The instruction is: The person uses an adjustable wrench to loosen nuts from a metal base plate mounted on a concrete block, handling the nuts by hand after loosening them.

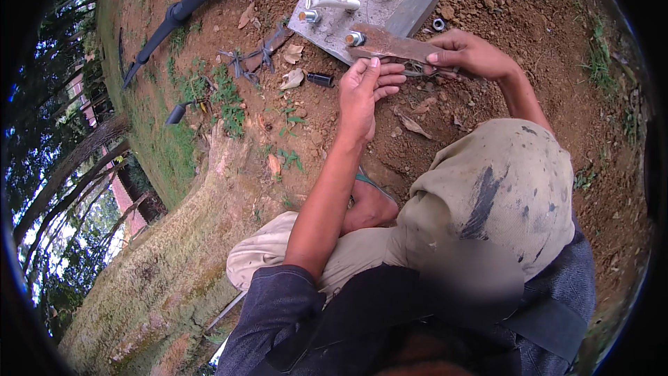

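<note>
From here I see the right hand (467,56) pinching a rusty metal bar's (402,47) right end; the left hand (362,87), half open, meets its near edge. I'd expect it stiff, weighty, rough, best held at both ends. It overlaps the far concrete block (374,17). Left, a black cylinder (320,79), possibly hollow.

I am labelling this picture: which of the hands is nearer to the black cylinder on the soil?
Left. The left hand is just right of the black cylinder, not touching it; the right hand is farther right, holding the rusty metal piece.
</note>
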Motion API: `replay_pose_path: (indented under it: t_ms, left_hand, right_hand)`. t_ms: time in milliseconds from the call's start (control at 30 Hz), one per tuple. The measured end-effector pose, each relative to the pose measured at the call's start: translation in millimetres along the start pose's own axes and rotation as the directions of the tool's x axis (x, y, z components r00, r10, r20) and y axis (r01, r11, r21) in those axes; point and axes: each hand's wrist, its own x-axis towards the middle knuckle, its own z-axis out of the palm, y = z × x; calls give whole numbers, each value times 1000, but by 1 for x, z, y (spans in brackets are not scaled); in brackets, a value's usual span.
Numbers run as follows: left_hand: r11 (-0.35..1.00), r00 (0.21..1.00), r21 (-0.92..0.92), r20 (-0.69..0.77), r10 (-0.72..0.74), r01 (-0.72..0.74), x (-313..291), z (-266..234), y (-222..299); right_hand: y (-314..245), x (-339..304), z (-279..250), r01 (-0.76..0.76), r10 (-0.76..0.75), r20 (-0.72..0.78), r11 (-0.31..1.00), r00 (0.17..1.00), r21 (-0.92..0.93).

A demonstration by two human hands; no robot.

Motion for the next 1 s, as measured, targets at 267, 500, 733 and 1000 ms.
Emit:
replay_pose_path:
  t_ms: [267, 500, 733, 1000]
  left_hand:
    - [999, 990, -38, -141, 22, -27, -3, 16, -17]
    - [995, 930, 17, -354, 96, -96, 6, -11, -10]
    - [984, 923, 72, -343, 175, -160, 13, -20, -8]
    - [979, 936, 158, -308, 170, -126, 12, -23, -4]
  right_hand:
    - [9, -24, 36, -45, 45, 3, 998, 999, -48]
    - [32, 13, 122, -10, 28, -78, 974, 997, 226]
    - [38, 30, 148, 13, 27, -132, 957, 991, 289]
    - [32, 29, 144, -16, 40, -155, 988, 987, 152]
